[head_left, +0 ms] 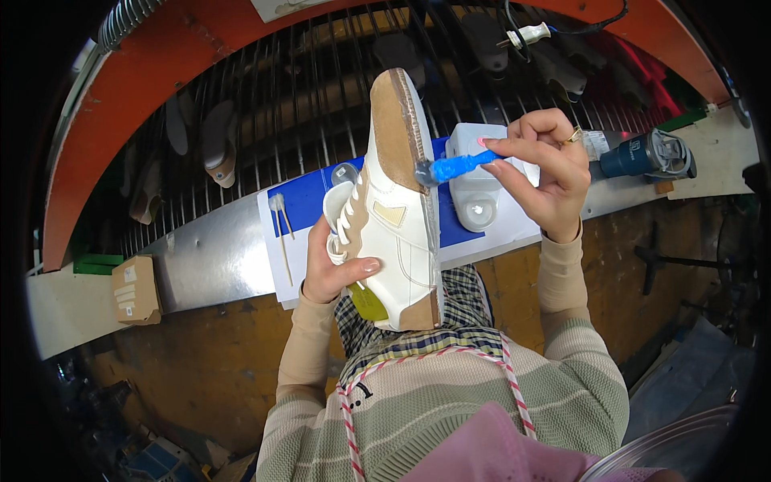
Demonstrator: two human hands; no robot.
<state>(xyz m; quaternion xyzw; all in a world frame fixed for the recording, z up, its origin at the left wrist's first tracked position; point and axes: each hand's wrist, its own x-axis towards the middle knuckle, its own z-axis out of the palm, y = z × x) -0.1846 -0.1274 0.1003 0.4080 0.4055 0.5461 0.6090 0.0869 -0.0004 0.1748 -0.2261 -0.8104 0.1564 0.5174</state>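
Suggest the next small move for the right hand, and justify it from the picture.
The right hand should probably nudge the blue brush along the sole edge of the shoe: the brush's dark tip appears to be at that edge, beside the tan toe, and the left hand grips the shoe.

Dark blue tumbler [629,158] at right, white plug [530,34] at upper right, brown cardboard box [135,289] at left

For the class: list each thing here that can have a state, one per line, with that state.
White shoe: held up, laced, side facing the camera
Blue tool: tip at the sole's edge
Left hand: gripping the shoe
Right hand: pinching the blue tool
White plug: unplugged, prongs bare
Dark tumbler: lid on
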